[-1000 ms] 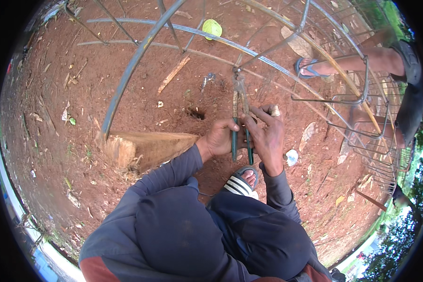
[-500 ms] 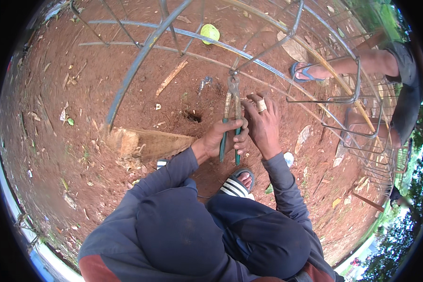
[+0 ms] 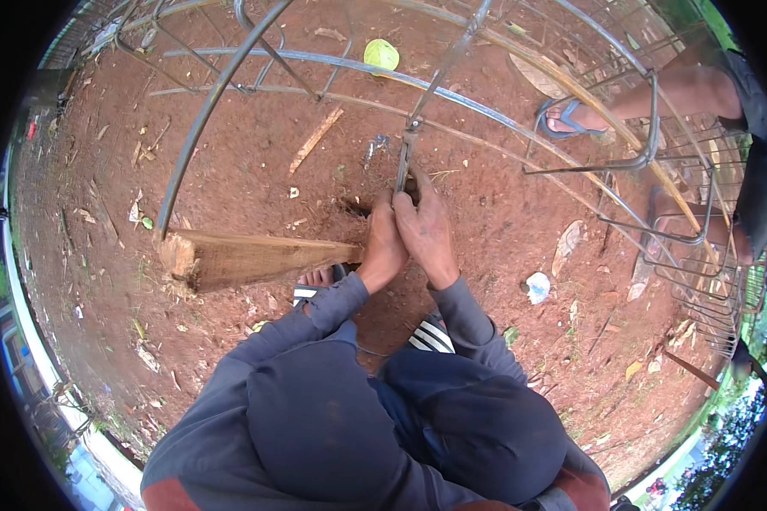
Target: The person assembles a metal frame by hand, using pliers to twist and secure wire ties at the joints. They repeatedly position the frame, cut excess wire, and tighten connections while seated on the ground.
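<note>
My left hand and my right hand are close together, both closed round the handles of a pair of pincers. The green grips seen earlier are now hidden in my hands. At the top, the pincers' jaws meet a thin steel bar where a stirrup crosses it. This joint belongs to a rebar cage that arches in front of me. Any wire in the jaws is too small to make out.
A wooden beam lies left of my hands, propping a bent bar's end. Reddish soil carries leaves, sticks and a yellow-green leaf. At right, another person's sandalled foot stands behind the bars, with more cage beyond.
My right hand, open beside the pincers before, has closed on the handles alongside my left. The pincers have turned and their handles come together. The view has shifted slightly.
</note>
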Demonstrator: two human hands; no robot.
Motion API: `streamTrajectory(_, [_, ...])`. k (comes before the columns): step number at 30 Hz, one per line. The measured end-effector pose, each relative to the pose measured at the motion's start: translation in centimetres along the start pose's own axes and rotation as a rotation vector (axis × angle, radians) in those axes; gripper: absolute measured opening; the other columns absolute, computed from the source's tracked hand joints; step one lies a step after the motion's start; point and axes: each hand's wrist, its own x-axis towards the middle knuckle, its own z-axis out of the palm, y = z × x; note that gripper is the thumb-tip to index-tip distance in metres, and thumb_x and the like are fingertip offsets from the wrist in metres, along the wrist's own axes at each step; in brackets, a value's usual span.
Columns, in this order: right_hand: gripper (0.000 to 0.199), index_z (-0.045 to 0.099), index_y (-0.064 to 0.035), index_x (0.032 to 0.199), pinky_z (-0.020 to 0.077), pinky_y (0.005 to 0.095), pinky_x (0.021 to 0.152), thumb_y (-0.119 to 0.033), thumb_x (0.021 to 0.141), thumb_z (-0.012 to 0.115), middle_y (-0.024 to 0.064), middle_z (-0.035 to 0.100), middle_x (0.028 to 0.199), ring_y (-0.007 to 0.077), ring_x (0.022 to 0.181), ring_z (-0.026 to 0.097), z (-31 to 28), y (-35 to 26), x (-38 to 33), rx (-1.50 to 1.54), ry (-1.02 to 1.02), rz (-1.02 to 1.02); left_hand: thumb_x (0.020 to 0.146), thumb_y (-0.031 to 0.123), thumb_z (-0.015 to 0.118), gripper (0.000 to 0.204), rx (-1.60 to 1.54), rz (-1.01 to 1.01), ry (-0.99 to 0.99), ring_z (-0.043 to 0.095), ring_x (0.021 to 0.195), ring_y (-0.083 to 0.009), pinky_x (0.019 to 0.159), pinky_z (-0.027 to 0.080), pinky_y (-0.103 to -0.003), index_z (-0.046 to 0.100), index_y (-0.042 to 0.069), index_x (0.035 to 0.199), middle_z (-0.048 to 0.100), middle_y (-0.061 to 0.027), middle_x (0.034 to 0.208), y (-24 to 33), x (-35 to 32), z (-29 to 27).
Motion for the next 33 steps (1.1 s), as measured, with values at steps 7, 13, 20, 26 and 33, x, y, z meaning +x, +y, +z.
streamTrajectory(7, [0.043,0.060,0.0047,0.123,0.0535,0.0460,0.086,-0.029,0.098,0.062,0.0240,0.069,0.105,0.0347,0.093,0.070,3.7,-0.6,1.2,0.134,0.102,-0.043,0.096,0.025,0.067,0.048,0.296,0.016,-0.030,0.065,0.104,-0.0499,0.085,0.051,-0.053,0.046,-0.004,0.129,0.065,-0.0285,0.112,-2.1,0.1,-1.3])
streamTrajectory(13, [0.037,0.062,-0.0011,0.102,0.0544,0.0336,0.067,-0.037,0.100,0.070,0.0064,0.061,0.078,0.0154,0.065,0.060,2.5,0.3,3.9,0.514,-0.132,0.227,0.095,0.025,0.068,0.057,0.180,-0.023,-0.021,0.066,0.103,-0.0464,0.089,0.051,-0.051,0.042,-0.006,0.135,0.065,-0.0278,0.113,0.3,-1.4,-1.2])
streamTrajectory(20, [0.040,0.051,-0.0164,0.079,0.0524,0.0310,0.051,-0.046,0.103,0.063,-0.0065,0.043,0.057,0.0102,0.053,0.053,0.6,0.7,4.2,1.314,-0.674,0.450,0.097,0.024,0.073,0.054,-0.449,-0.750,-0.662,0.069,0.105,-0.0243,0.086,0.057,-0.037,0.046,-0.003,0.134,0.068,-0.0173,0.113,5.2,-3.7,-7.1])
streamTrajectory(26, [0.048,0.057,-0.0153,0.081,0.0535,0.0330,0.048,-0.052,0.109,0.046,-0.0076,0.047,0.056,0.0078,0.043,0.050,5.2,1.7,4.6,2.505,-1.300,0.125,0.098,0.027,0.073,0.038,-0.617,-0.871,-0.775,0.071,0.093,-0.0195,0.081,0.061,-0.032,0.056,-0.001,0.116,0.067,-0.0110,0.099,9.5,-3.5,-7.9])
streamTrajectory(33, [0.056,0.060,-0.0035,0.133,0.0614,0.0386,0.088,-0.052,0.109,0.046,0.0078,0.068,0.092,0.0197,0.094,0.072,2.7,2.3,-0.4,1.679,-0.609,0.389,0.092,0.029,0.076,0.034,-0.117,-0.814,-0.563,0.065,0.066,-0.0151,0.059,0.052,-0.031,0.061,0.002,0.105,0.063,-0.0044,0.080,11.7,-3.7,-7.4])
